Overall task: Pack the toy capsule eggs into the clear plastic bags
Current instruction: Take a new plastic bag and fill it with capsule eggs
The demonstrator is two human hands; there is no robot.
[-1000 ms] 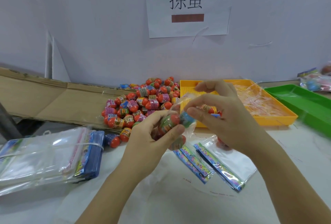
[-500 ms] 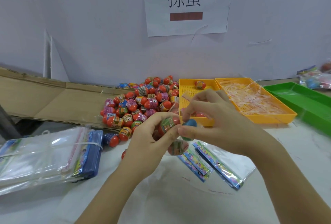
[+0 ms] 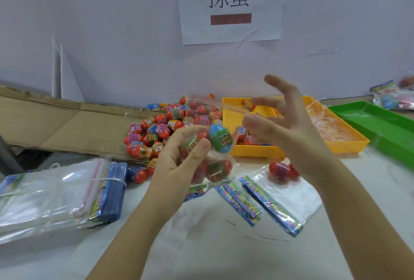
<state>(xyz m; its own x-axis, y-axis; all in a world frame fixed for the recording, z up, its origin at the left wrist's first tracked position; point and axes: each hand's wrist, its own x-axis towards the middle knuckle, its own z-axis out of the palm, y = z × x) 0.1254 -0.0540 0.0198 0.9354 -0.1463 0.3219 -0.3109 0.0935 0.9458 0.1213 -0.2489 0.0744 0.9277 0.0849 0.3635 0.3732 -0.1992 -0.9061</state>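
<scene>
Surface [image 3: 224, 246]: loose egg pile [image 3: 154, 136] at 11 o'clock from hands, bundled empty bags [image 3: 56, 192] at 8 o'clock. Left hand [image 3: 179, 167] gripped clear bag [image 3: 215, 167], several eggs inside. Right hand [image 3: 291, 132], at 3 o'clock of bag, had released blue egg [image 3: 220, 138]; fingers spread, empty. Blue egg appeared inside bag, near top. Likely next: another egg, or sealing.

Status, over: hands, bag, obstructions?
Left hand grips clear bag, eggs inside. Right hand open, fingers spread, beside it. Blue egg uppermost. Nothing blocking.
</scene>
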